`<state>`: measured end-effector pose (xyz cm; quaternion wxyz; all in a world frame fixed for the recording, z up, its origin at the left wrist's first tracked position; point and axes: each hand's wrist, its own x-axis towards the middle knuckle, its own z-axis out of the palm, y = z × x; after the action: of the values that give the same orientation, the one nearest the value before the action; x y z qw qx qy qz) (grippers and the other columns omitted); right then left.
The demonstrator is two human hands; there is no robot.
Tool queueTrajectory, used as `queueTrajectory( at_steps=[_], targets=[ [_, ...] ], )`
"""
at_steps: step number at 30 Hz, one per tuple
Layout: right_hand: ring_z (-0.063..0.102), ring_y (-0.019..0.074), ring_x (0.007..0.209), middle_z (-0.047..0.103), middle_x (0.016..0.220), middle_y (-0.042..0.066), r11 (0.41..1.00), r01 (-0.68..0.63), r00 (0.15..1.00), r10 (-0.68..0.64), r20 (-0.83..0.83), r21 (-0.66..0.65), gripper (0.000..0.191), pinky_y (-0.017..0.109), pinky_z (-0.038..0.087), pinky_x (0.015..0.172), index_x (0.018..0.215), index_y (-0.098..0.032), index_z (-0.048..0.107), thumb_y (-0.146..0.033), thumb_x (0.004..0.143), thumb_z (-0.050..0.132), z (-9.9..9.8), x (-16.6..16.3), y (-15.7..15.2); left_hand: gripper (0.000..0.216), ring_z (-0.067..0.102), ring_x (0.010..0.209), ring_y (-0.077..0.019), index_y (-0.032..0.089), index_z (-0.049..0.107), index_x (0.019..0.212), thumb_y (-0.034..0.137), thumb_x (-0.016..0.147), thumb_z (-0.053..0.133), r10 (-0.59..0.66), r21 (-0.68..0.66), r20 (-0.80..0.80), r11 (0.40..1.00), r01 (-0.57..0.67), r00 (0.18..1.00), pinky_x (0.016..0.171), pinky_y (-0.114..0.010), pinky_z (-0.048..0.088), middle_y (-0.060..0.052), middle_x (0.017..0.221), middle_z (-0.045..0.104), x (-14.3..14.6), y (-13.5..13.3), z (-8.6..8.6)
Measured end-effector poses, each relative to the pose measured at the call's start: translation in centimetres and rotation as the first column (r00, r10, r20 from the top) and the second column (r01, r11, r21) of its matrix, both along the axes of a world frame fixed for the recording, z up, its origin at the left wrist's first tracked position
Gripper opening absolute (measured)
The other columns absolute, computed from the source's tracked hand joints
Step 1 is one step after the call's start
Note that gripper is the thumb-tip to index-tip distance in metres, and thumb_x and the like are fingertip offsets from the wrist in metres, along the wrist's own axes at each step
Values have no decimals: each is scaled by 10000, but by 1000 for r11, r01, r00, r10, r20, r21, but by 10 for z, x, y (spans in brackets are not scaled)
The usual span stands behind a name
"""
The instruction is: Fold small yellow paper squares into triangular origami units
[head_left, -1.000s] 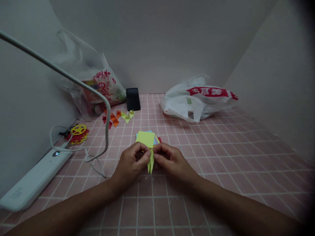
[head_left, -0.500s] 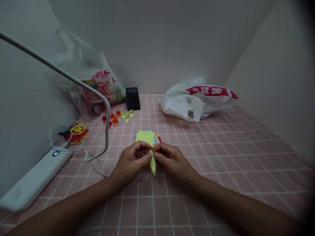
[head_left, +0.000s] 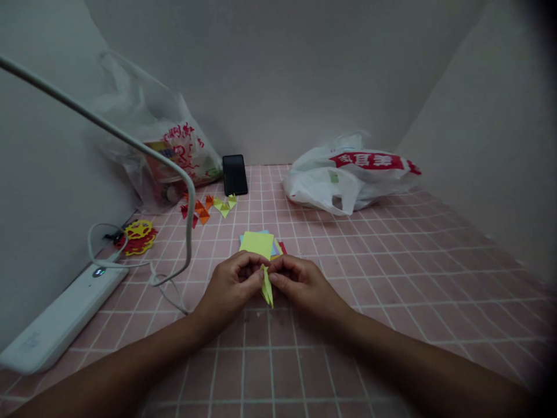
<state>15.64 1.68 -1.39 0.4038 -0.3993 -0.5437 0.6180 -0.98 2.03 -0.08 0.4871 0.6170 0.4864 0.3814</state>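
Between my two hands is a small piece of folded yellow-green paper (head_left: 267, 291), its narrow pointed end hanging down toward me. My left hand (head_left: 232, 284) pinches its upper left side between thumb and fingers. From the other side, my right hand (head_left: 302, 284) pinches the upper right side. The fingertips behind the paper are partly hidden. Just beyond my fingers lies a stack of coloured paper squares (head_left: 257, 244), yellow on top, with blue and red edges showing.
Folded red, orange and yellow paper pieces (head_left: 203, 211) lie near a black phone (head_left: 235, 174). Plastic bags stand at back left (head_left: 187, 145) and back right (head_left: 317, 183). At left are a white power bank (head_left: 65, 316), its looping cable (head_left: 190, 226) and red-yellow cut-outs (head_left: 139, 238).
The folded paper has tilted and shifted slightly left, and its lower tip now shows split points. My fingers have shifted a little on it; everything else stays put.
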Motion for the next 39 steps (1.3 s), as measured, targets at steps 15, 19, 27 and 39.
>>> queueTrajectory(
  at_steps=[15,19,27,39],
  targets=[
    [515,123,663,567,726,1,1000,-8,1000,7,29,14,123,262,412,607,761,-175,586,-280,808,630,-6,1,1,141,528,619,-123,166,582,819,305,815,605,-65,-88,14,994,66,998,555,-228,425,7,711,571,-1,0,-5],
    [474,119,640,543,701,-5,999,-2,997,0,78,33,148,255,376,575,742,-170,563,-279,803,642,-6,2,1,126,508,599,-116,168,571,800,289,807,607,-45,-77,-43,996,42,998,546,-222,390,21,679,560,-2,0,-6],
    [426,101,618,497,689,-33,1000,-30,999,30,21,2,173,240,334,555,784,-170,533,-265,776,677,-2,1,0,140,478,596,-108,167,550,790,298,810,597,-54,-54,-59,997,51,997,544,-221,370,34,666,534,-2,1,-7],
    [409,104,616,479,710,-40,998,-14,999,10,51,67,126,252,319,548,819,-187,496,-173,768,610,5,-1,-3,142,585,742,-140,181,573,944,264,839,622,-90,-8,71,996,91,993,683,-270,464,-10,830,617,-2,-2,-9]
  ],
)
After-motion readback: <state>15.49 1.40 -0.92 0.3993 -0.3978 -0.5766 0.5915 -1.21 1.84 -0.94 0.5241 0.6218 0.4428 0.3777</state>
